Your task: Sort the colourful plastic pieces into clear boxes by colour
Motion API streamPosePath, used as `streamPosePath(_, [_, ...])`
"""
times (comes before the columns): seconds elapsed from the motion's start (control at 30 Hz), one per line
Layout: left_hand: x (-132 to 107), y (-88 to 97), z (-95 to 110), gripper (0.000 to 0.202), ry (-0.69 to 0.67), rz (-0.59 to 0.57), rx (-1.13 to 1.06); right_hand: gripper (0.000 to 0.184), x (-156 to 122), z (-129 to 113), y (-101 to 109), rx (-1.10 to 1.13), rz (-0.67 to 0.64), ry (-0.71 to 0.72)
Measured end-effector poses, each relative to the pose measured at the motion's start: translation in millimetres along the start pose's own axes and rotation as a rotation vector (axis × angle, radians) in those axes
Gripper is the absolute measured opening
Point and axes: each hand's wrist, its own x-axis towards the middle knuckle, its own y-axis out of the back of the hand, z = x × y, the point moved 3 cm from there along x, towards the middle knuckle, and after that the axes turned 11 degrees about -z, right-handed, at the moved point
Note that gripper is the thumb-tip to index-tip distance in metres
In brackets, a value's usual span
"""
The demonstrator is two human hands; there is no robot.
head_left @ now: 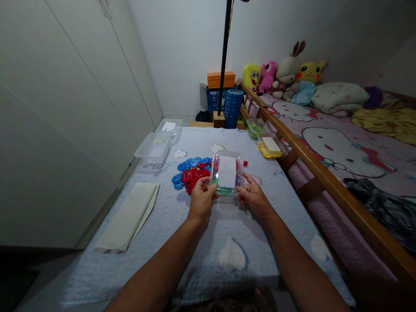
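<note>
A clear plastic box [226, 173] with a white label on its lid sits in front of me on the pale blue blanket [227, 242], with green pieces showing inside it. My left hand [200, 200] grips its near left corner, fingers curled on the rim. My right hand [252, 196] grips the near right corner the same way. Just behind and left of the box lies a heap of blue flat toy pieces [190, 167] and red flat toy pieces [194, 177].
Empty clear boxes [155, 146] and lids stand at the back left. A box of green pieces [255, 128] and one of yellow pieces [269, 148] sit by the wooden bed rail [318, 167] on the right. A folded cloth [130, 216] lies at left. A black pole [225, 56] stands behind.
</note>
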Motion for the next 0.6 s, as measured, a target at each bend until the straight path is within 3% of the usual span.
streamPosePath(0.37, [-15.9, -16.6, -4.2, 0.057, 0.072, -0.025, -0.085, 0.103, 4.2, 0.7, 0.9, 0.05, 0.059, 0.103])
streamPosePath(0.6, [-19.2, -24.2, -10.5, 0.054, 0.079, 0.021, -0.081, 0.105, 4.8, -0.7, -7.4, 0.044, 0.012, 0.133])
